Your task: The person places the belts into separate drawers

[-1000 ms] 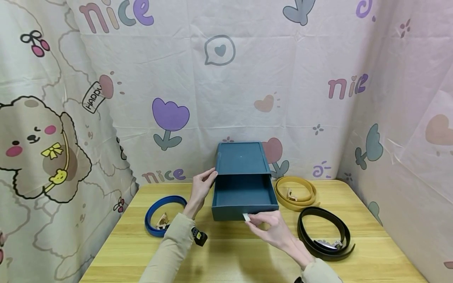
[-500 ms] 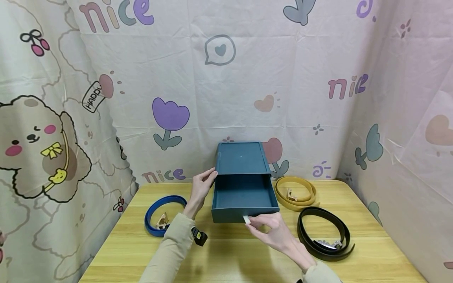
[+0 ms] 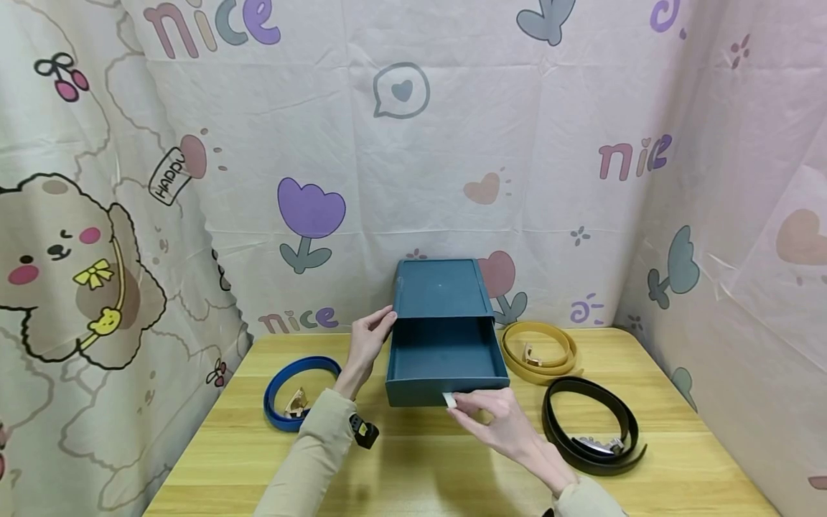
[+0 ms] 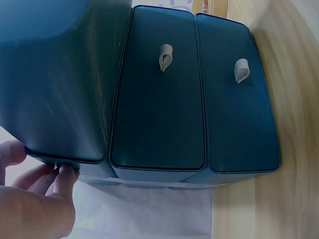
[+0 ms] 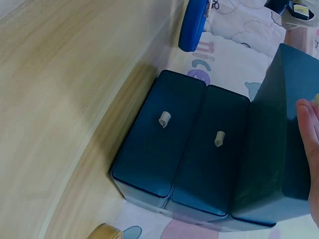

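A dark teal drawer cabinet (image 3: pixel 441 287) stands at the back of the table, its top drawer (image 3: pixel 416 393) pulled out with nothing visible inside. My left hand (image 3: pixel 367 348) holds the cabinet's upper left front corner, thumb and fingertips at its edge. At the drawer front, my right hand (image 3: pixel 500 420) pinches the white pull tab (image 3: pixel 449 400) between thumb and index finger. Below, the middle drawer (image 4: pixel 158 109) and bottom drawer (image 4: pixel 239 119) are closed, each with a pale loop tab. The right wrist view shows only part of the right hand, at its right edge.
A coiled blue belt (image 3: pixel 274 402) lies left of the cabinet, partly behind the left forearm. To the right are a coiled yellow belt (image 3: pixel 543 329) and, nearer, a coiled black belt (image 3: pixel 632 424) with a silver buckle. A printed curtain (image 3: pixel 400 179) hangs behind the wooden table (image 3: pixel 413 467).
The top drawer has come slightly farther out toward me, with my right hand on its tab. My left hand has stayed at the cabinet's corner.
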{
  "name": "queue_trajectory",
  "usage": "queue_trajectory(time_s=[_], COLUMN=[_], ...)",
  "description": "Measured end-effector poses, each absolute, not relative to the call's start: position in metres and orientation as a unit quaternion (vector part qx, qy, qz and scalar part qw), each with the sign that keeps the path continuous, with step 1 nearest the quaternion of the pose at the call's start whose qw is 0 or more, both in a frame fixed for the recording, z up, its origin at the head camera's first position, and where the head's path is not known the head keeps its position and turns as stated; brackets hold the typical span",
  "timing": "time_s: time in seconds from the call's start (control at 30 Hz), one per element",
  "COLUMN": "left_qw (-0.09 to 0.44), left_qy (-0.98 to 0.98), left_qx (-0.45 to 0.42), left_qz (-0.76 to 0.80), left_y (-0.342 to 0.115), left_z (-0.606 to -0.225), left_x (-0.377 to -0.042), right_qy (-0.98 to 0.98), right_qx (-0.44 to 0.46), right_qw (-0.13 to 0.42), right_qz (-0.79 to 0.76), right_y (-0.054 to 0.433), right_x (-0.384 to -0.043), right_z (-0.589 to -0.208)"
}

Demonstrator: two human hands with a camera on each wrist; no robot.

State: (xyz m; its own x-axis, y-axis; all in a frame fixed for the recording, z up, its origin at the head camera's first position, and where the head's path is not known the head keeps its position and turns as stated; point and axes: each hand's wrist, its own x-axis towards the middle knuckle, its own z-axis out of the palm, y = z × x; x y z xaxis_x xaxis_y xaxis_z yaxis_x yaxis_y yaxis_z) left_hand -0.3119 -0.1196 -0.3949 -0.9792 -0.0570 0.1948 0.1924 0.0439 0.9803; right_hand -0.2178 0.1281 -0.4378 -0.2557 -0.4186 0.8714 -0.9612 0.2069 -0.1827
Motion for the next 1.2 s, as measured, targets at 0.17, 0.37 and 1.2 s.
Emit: queue_trajectory(time_s=[0.17,0.37,1.2], left_qw=[0.092,0.093,0.093], left_qy=[-0.715,-0.717,-0.719], left_qx=[-0.046,-0.046,-0.044], left_qz=[-0.692,-0.690,-0.687], left_y=[-0.120,-0.120,-0.120], left_z=[-0.393,-0.394,-0.395], left_x=[-0.312,-0.312,-0.312], right_qy=[-0.696,-0.686,-0.899], right_qx=[0.495,0.485,0.276], right_qw=[0.361,0.376,0.073], right_qz=[0.375,0.391,0.333], right_y=[0.140,0.176,0.360], right_x=[-0.216,-0.218,-0.196], right_z=[-0.436,-0.444,-0.499])
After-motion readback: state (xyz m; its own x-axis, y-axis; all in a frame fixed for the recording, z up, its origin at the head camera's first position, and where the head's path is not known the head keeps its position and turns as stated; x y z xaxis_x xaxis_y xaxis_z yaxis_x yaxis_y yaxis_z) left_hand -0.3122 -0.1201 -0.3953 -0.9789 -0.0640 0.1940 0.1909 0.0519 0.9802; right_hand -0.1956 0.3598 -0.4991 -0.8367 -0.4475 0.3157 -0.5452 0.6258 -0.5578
